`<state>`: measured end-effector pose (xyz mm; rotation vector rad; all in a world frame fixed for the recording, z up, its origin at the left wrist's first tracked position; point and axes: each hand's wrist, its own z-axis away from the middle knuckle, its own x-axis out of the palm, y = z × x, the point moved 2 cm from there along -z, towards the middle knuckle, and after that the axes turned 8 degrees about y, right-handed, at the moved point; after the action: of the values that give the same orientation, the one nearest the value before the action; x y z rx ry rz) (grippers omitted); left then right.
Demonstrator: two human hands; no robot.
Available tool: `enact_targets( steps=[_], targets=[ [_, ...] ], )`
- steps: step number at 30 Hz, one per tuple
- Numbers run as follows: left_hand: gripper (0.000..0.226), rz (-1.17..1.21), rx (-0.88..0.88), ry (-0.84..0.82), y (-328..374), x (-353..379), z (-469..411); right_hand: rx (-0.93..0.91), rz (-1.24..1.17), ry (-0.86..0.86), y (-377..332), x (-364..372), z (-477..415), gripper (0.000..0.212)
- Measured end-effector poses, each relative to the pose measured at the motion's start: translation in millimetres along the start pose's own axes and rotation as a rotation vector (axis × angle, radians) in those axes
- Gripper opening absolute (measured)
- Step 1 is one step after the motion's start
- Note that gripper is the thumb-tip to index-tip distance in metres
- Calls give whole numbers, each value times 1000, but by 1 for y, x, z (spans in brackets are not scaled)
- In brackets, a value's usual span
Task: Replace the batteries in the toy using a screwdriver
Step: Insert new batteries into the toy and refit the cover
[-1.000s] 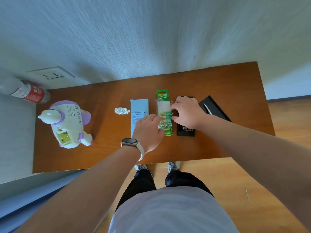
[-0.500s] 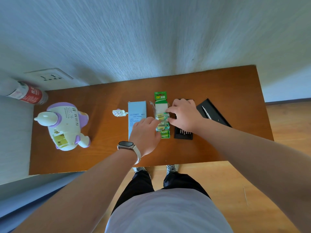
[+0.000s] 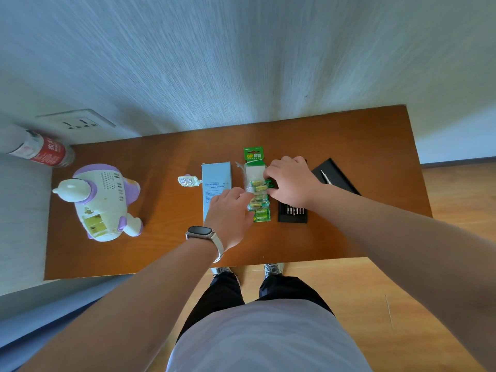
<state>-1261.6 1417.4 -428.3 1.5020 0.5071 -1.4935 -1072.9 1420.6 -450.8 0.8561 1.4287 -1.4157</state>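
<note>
A battery pack (image 3: pixel 255 157) lies on the bench (image 3: pixel 349 135) between the two grips, held by both: the left grip (image 3: pixel 228 210) at its near left edge, the right grip (image 3: pixel 292 181) at its right edge. A flat box (image 3: pixel 216 173) lies just left of the pack, its near end under the left grip. Left of the box sits a small cover piece (image 3: pixel 188 181). Well to the left lies the toy (image 3: pixel 102 200), with a bottle (image 3: pixel 40 150) behind it at the far corner. A bit tray (image 3: pixel 292 216) lies under the right grip, its near end showing. To the right of that grip lies a case (image 3: pixel 338 175) with a screwdriver (image 3: pixel 326 178) on it.
</note>
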Motion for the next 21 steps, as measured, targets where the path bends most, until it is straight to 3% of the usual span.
enact_targets(
  steps=[9, 18, 21],
  targets=[
    [34, -20, -2, 6, 0, 2, 1, 33, -79, 5, 0, -2, -2, 22],
    [36, -27, -16, -21, 1, 0, 0, -43, 48, -7, -4, -8, 4, 21],
    [36, -27, -29, -35, 2, -2, -1, 15, -103, 11, -5, -14, 8, 18]
  ],
)
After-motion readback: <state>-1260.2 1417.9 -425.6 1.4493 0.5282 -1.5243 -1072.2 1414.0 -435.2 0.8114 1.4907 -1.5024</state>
